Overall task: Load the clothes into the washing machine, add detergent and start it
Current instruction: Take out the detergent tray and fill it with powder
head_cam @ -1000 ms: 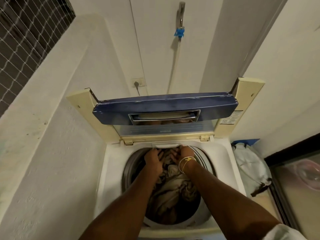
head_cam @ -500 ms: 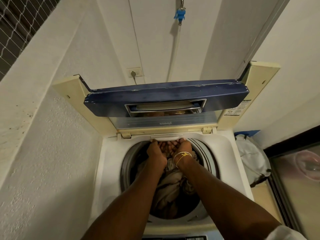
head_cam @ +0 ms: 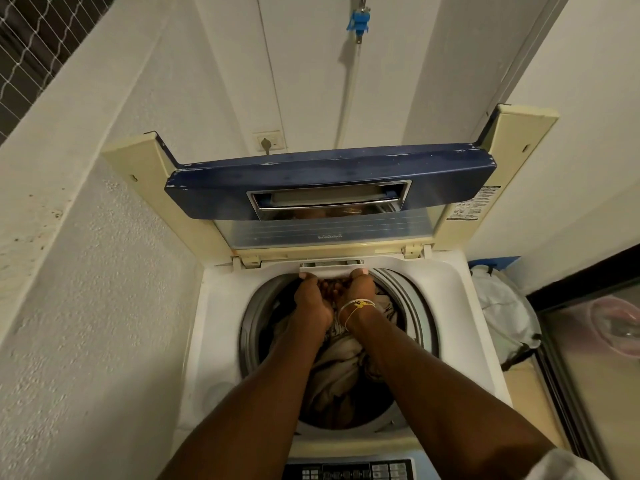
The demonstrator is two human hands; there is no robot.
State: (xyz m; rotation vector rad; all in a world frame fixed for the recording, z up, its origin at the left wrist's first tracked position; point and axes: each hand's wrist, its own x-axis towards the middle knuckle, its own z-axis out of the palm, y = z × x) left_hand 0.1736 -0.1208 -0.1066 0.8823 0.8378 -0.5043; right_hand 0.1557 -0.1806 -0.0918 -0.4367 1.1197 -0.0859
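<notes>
The top-loading washing machine (head_cam: 214,327) stands with its blue-fronted lid (head_cam: 329,178) raised against the wall. Beige and dark clothes (head_cam: 341,362) fill the drum. My left hand (head_cam: 311,301) and my right hand (head_cam: 358,292), which has a yellow thread around its wrist, are side by side at the drum's back rim. Both thumbs rest on top of the white detergent drawer (head_cam: 330,270) and the fingers curl under its front lip. The control panel (head_cam: 349,471) shows at the bottom edge.
A rough white wall (head_cam: 86,289) runs close along the machine's left side. A white bag (head_cam: 504,306) lies to the right, beside a glass door (head_cam: 595,358). A tap with a blue fitting (head_cam: 360,20) and a wall socket (head_cam: 268,142) are behind the lid.
Both hands have lifted off the clothes and moved back to the drawer at the drum's rear rim, where they now grip its lip. The camera has moved closer and tilted down.
</notes>
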